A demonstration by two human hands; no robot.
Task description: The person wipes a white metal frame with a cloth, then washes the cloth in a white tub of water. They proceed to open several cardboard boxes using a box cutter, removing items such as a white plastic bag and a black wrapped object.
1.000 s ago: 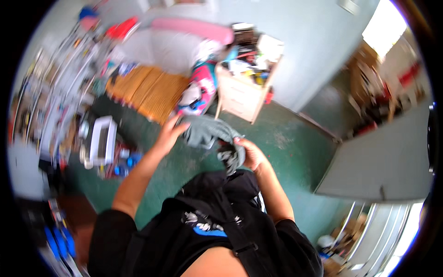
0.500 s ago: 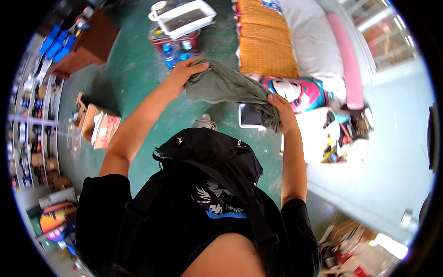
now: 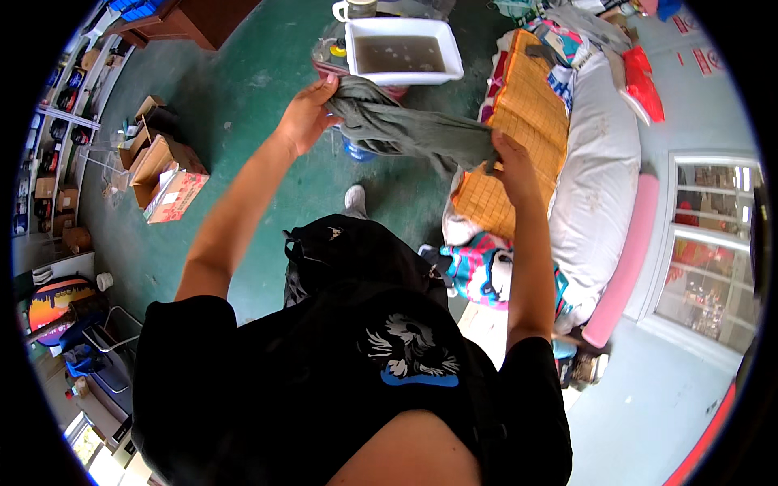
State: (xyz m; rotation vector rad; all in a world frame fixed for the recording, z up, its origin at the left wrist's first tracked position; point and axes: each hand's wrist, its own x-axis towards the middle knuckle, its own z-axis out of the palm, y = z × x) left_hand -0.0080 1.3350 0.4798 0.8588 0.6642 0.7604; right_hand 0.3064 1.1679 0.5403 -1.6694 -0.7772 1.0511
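A grey-green cloth (image 3: 413, 134) hangs stretched between my two hands, loosely bunched and folded along its length. My left hand (image 3: 309, 116) grips its left end, thumb on top. At the other end, my right hand (image 3: 515, 166) is closed on the fabric, with a short bit hanging below. Just beyond the cloth stands a white rectangular basin (image 3: 455, 61) holding murky brownish water (image 3: 397, 53). The basin rests on a low reddish stand, partly hidden by the cloth. A blue-capped water bottle (image 3: 356, 151) shows in part below the cloth.
A white mug (image 3: 356, 10) stands behind the basin. To the right lie an orange woven mat (image 3: 527, 113), a big white bundle (image 3: 604, 178) and a pink roll (image 3: 624, 267). Open cardboard boxes (image 3: 166, 174) sit on the green floor at left, near shelves (image 3: 73, 121).
My view has turned, and the basin now sits nearer, straight ahead of my hands. The cloth has gone from spread and drooping to more gathered and drawn out between both hands.
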